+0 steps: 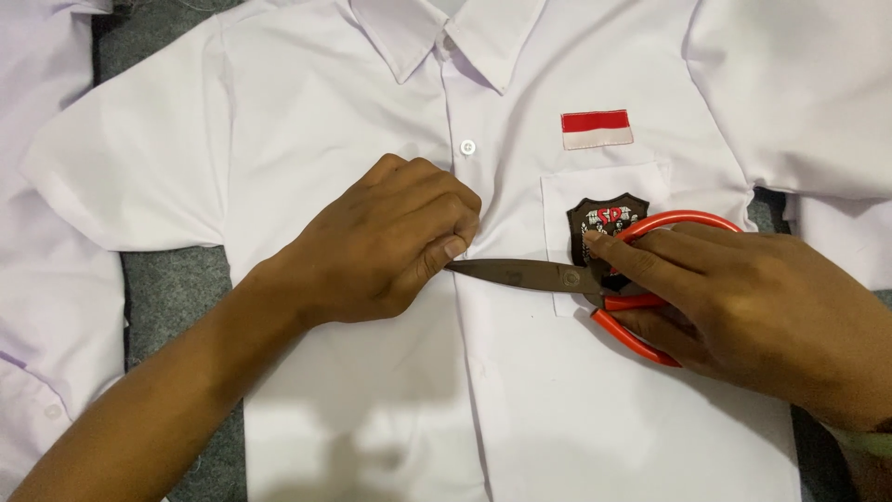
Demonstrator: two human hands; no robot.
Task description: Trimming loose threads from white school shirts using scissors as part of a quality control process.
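Head view
Left hand: we see our left hand (386,237) curled knuckles-up on the shirt (353,121), thumb and fingers closed in a pinch on the cloth at the button placket, just under a white button (467,147).
Left arm: it comes in bare from the lower left and crosses the shirt front.
Right hand: our right hand (743,297) comes in from the right, fingers through the red loops of the scissors (557,275), forefinger stretched along the top toward the pivot; it grips the handles firmly.
Scissors: they lie low over the shirt, dark blades together and pointing left, the tip touching the pinched cloth at our left thumb.
Shirt: white, short-sleeved, spread flat face-up on the grey surface (172,288), collar at the top.
Pocket: a dark shield badge (604,218) sits on the chest pocket; our right hand and the scissors cover its lower part.
Patch: a red and white patch (596,128) is sewn above the pocket.
Around: more white garments (46,307) lie at the left and right edges.
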